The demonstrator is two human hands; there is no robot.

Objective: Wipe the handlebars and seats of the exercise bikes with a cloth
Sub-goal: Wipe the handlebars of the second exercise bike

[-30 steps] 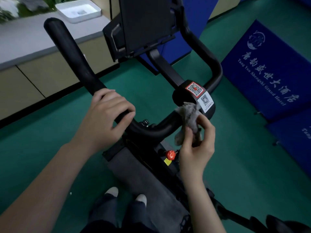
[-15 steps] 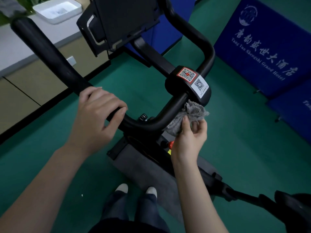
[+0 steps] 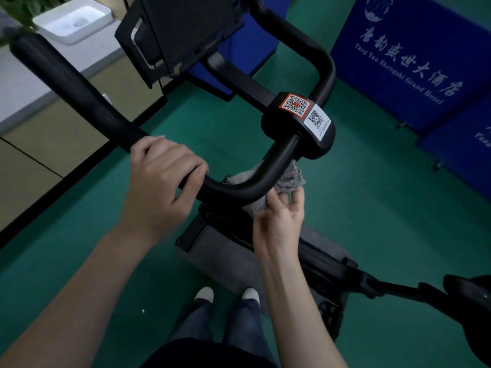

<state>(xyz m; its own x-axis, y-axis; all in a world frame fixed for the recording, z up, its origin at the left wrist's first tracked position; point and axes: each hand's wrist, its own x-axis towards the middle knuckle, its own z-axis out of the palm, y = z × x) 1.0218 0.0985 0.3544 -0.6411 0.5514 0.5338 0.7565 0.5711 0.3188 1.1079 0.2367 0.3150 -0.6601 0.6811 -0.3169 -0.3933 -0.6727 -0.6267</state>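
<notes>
Green floor fills the room, and a pale counter with a white tray lines its left edge. The left hand is clenched round the black handlebar. At the bar's bend the grey cloth is bunched underneath, partly hidden and pinched by the right hand. Blue banners stand on the right.

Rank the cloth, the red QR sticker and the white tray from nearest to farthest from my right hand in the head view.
1. cloth, held by the right hand under the handlebar.
2. red QR sticker, on the clamp above.
3. white tray, far upper left on the counter.
</notes>
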